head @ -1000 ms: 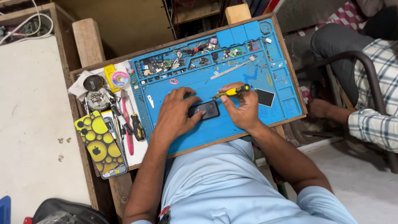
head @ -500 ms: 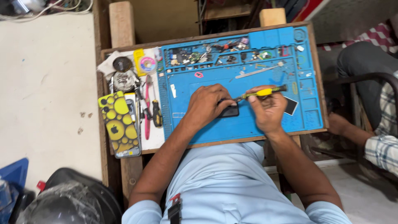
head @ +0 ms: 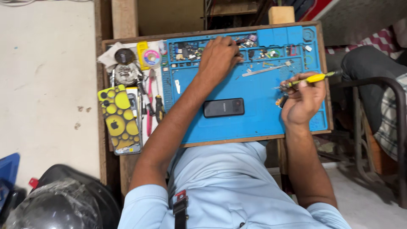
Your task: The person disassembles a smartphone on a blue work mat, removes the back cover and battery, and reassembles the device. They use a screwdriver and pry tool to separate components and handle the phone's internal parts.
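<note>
Under right hand grip: yellow screwdriver pinched closed, tip raised off blue mat. Left hand curled over parts tray, contents unseen. Dark phone between hands, flat, free.

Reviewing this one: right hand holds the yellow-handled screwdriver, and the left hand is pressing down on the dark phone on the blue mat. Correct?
Not quite. The head view shows the left hand reaching into the parts compartments at the blue mat's far edge; the dark phone lies untouched. The right hand does hold the yellow-handled screwdriver.

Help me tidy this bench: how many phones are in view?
2: a dark phone lying on the blue mat, and a yellow-cased phone left of the mat. Others may hide under the tools.
</note>
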